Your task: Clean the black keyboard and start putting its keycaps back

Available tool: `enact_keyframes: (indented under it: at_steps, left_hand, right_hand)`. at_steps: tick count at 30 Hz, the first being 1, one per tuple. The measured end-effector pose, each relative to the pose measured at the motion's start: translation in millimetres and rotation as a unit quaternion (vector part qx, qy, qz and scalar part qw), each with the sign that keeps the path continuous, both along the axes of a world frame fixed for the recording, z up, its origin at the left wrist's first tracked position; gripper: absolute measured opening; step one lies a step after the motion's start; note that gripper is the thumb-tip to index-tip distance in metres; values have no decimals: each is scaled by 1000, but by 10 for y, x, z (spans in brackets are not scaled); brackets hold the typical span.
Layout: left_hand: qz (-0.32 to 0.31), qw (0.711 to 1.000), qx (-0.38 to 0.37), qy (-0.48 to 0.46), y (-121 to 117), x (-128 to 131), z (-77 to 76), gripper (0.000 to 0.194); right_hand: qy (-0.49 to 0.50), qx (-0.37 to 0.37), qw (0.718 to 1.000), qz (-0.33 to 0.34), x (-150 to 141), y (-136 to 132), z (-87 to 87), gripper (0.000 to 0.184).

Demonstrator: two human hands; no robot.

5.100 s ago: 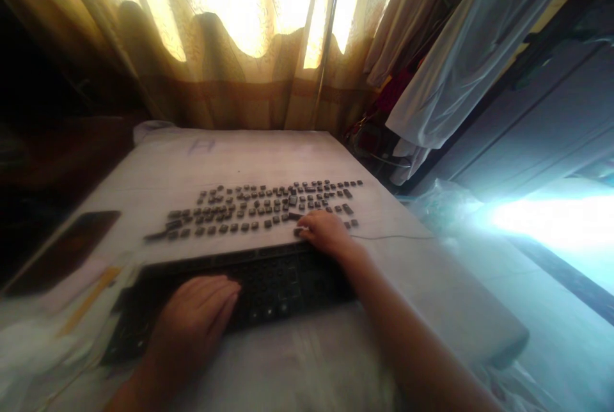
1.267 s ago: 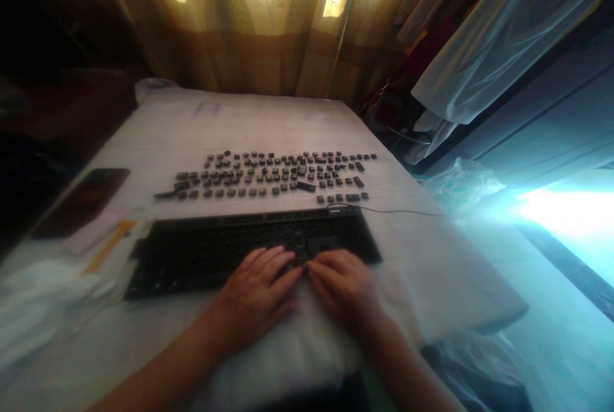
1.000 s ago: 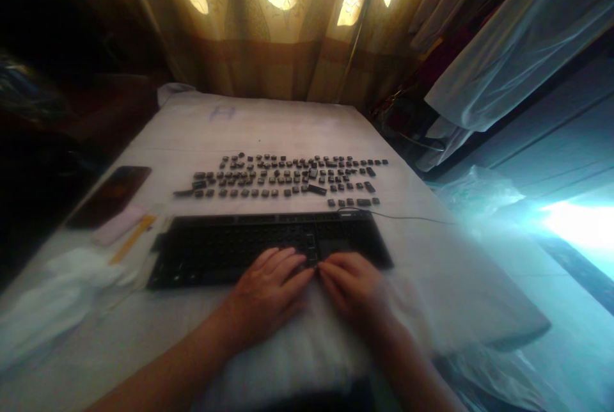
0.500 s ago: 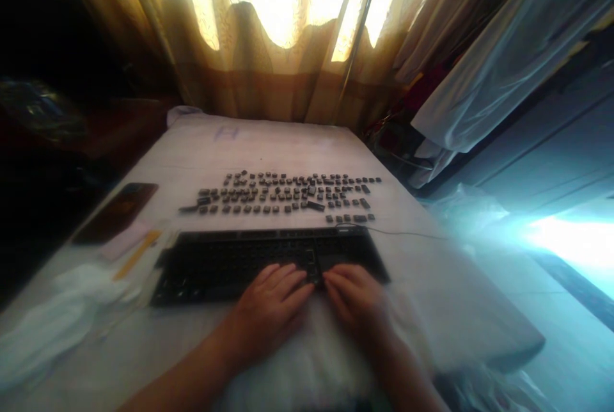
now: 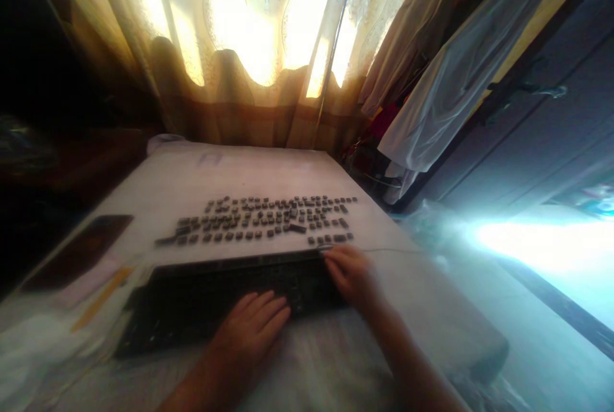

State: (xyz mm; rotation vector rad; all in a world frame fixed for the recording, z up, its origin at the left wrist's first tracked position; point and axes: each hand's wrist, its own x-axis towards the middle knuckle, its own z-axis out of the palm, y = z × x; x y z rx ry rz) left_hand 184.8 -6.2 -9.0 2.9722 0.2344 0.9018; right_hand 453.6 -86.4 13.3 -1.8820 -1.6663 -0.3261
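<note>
A black keyboard [image 5: 215, 297] lies at a slant on the pale table, its keycap area dark and blurred. My left hand [image 5: 256, 329] lies over its front edge, fingers stretched out and flat, holding nothing I can see. At the far right corner is my right hand [image 5: 352, 277], its fingers bunched together near the cable. Whether something small is between them is hidden. Beyond the keyboard, many loose dark keycaps [image 5: 259, 233] are laid out in rough rows. One long keycap [image 5: 297, 228] lies tilted among them.
On the left are a dark phone [image 5: 81, 249], a pink item [image 5: 89, 281], a yellow strip [image 5: 103, 297] and crumpled white cloth or plastic [image 5: 29, 351]. A thin cable [image 5: 393, 250] runs right. Behind the table hangs a curtain [image 5: 240, 79]; clothes [image 5: 432, 105] hang at right.
My right hand has moved from the keyboard's front edge to its far right corner. The left hand stays on the front part, slightly farther left. The whole view has shifted.
</note>
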Motion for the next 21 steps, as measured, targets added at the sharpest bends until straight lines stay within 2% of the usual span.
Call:
enact_keyframes:
  at_steps: [5,12,21]
  left_hand:
    - [26,997,2,-75,50,-24,-151,34]
    - [7,999,24,-39,137,-102,42,28]
    - [6,999,20,-40,132,-95,24,28]
  right_hand:
    - [-23,-71,997,-26,313,388,126,15]
    - [-57,-181,982,-17,362,706,200,13]
    - [-88,-270,959,5,335,888,298,17]
